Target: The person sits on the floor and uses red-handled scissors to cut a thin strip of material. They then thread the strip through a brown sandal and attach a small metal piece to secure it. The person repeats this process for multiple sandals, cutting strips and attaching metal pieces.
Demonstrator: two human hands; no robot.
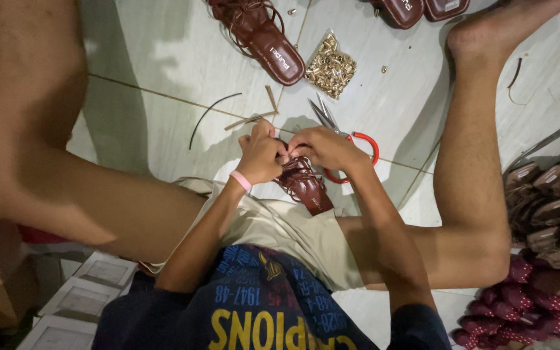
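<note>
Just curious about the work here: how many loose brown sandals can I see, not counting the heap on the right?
4: one held in both hands, one on the floor at top centre, and two cut off by the top edge. More may lie out of frame.

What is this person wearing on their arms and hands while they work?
Both hands are bare, with no gloves or rings that show. The left hand has a thin pink band around the wrist. The right hand has a bare wrist. Both forearms are uncovered; a short dark navy sleeve begins high on the right arm.
</note>
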